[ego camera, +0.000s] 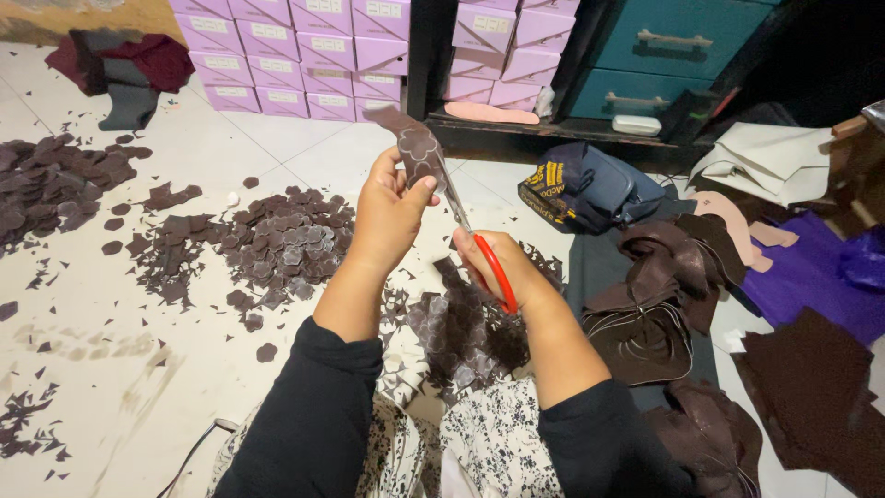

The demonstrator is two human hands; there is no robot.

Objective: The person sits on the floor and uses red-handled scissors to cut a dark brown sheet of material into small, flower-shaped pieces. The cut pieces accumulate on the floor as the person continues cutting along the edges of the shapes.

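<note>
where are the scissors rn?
Head view, centre: the red-handled scissors are in the right hand, blades angled up into the dark brown strip that the left hand holds up, above the scraps on the lap.

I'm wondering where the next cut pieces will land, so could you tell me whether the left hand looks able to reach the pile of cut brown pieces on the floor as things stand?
Probably yes, but not freely: the left hand is gripping a brown strip that the scissors are cutting. The pile lies just left of that forearm, with nothing between.
</note>
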